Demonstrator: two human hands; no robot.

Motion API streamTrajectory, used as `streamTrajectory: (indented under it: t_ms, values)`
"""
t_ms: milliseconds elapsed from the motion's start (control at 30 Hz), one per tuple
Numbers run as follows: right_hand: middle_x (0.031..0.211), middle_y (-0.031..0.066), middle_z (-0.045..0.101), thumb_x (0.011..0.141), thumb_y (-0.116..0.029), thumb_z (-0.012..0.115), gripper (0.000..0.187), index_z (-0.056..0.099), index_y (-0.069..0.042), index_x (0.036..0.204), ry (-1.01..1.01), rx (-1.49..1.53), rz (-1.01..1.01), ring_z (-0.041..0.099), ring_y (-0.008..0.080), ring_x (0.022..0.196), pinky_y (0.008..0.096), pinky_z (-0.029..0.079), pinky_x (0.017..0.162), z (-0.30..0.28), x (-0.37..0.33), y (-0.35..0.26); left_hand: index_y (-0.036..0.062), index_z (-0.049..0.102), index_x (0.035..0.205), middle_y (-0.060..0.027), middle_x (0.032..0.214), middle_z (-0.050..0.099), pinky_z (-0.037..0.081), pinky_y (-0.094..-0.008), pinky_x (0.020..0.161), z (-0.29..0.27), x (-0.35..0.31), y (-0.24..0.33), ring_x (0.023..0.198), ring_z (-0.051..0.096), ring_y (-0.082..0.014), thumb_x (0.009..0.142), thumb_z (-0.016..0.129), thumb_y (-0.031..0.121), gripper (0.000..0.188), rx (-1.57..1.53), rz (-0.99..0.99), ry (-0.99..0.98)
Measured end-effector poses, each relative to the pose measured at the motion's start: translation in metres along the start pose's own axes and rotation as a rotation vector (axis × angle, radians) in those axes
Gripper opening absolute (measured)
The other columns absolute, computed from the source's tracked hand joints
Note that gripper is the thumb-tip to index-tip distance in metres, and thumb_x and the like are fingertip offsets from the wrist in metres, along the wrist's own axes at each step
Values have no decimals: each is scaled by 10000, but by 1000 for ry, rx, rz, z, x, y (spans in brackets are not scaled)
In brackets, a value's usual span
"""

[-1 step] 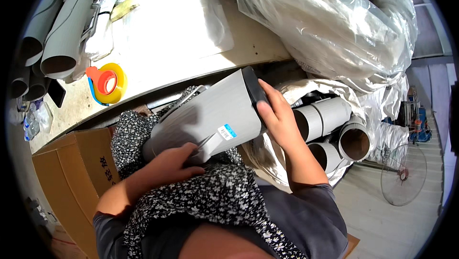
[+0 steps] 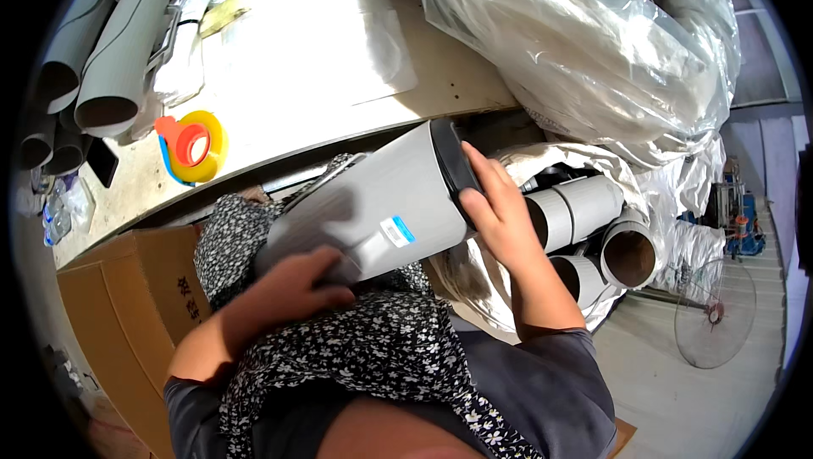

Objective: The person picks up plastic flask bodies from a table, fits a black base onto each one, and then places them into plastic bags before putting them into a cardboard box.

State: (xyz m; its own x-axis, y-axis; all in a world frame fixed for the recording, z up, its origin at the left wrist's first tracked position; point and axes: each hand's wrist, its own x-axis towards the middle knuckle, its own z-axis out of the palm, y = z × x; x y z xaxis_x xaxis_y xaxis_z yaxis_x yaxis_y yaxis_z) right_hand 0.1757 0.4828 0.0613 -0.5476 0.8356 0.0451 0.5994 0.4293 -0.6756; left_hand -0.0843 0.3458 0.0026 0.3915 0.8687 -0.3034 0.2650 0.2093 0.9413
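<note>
Cylinder (image 2: 373, 192) lies between right hand (image 2: 504, 213), clamped on its black end (image 2: 450, 150), and left hand (image 2: 301, 287), grip unclear.

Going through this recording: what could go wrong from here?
1. The grey tube lies tilted across the lap on loose floral cloth; it might slip or roll if the right hand eased off the black cap.
2. The left hand is close to the white-and-blue sticker, so a rubbing move could scuff it.
3. The yellow ring sits near the table's front edge and might get knocked off.
</note>
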Motion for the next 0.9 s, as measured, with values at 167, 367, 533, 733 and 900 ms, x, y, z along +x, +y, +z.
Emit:
streamTrajectory:
  t_ms: [167, 367, 533, 733, 900]
  values:
    - [985, 165, 520, 837, -348, 514, 474, 507, -25, 1184, 86, -54, -178, 511, 310, 893, 343, 408, 791, 1, 10, -4, -12, 482, 1035, -139, 773, 587, 452, -328, 640, -8, -10, 0, 687, 567, -256, 843, 523, 329, 393, 21, 131, 126]
    - [966, 177, 530, 840, -258, 525, 435, 492, 17, 1175, 35, 5, -675, 517, 321, 887, 346, 404, 794, -10, 9, -14, -32, 500, 1066, -202, 946, 585, 435, -337, 780, -59, -32, -19, 918, 575, -283, 861, 508, 372, 453, -382, -68, 62]
    - [1005, 190, 530, 857, -199, 493, 370, 503, 21, 1154, 31, -77, -356, 498, 327, 954, 354, 381, 856, -1, 19, -39, -35, 492, 1096, -166, 929, 608, 458, -274, 664, 1, -14, -40, 839, 598, -224, 852, 536, 369, 474, 8, 320, 197]
    - [846, 170, 557, 864, -229, 474, 340, 556, 28, 1071, 157, -165, -272, 495, 310, 877, 361, 390, 779, 13, 51, -62, -62, 421, 1137, -253, 1046, 530, 398, -363, 847, 2, -25, 12, 1024, 517, -288, 839, 557, 325, 507, 197, 46, 12]
    - [867, 154, 589, 868, -329, 476, 381, 603, -2, 1017, -61, 100, -574, 510, 308, 893, 372, 368, 848, 11, 70, -50, 8, 503, 1143, -192, 1014, 572, 429, -341, 839, 15, -21, 20, 950, 559, -280, 849, 542, 278, 401, 258, 289, -126]
